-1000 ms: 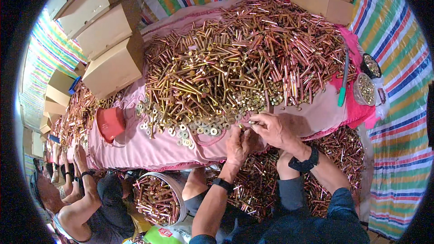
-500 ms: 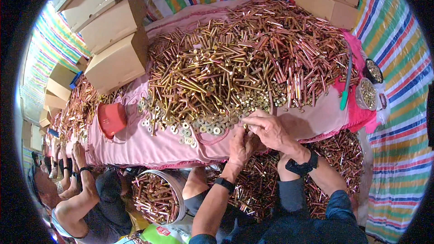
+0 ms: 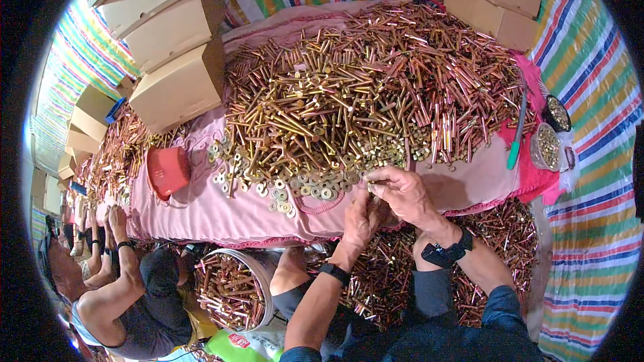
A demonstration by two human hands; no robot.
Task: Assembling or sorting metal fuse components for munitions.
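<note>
My left hand (image 3: 362, 218) and my right hand (image 3: 406, 198) meet over the near edge of a pink cloth (image 3: 208, 211). The left one is closed in a pinch, and what it grips is hidden by its fingers. Thumb and forefinger of my right hand close together just above the left fingertips, around something too small to name. Flat washers (image 3: 308, 186) lie loose just beyond my hands, with small nuts (image 3: 396, 142) beside them. Behind these rises a wide heap of long brass-coloured and coppery bolts (image 3: 322, 100).
A red plastic tub (image 3: 167, 173) stands left of the washers. Cardboard boxes (image 3: 178, 90) are stacked at left and back right. A green-handled tool (image 3: 514, 151) and bowls of small parts (image 3: 547, 146) lie at right. A bucket of bolts (image 3: 231, 291) stands below; a co-worker (image 3: 121, 288) sits at left.
My right fingertips have closed in over the left ones, the forefinger less stretched out. My left hand stays almost in place, and the whole view has shifted slightly.
</note>
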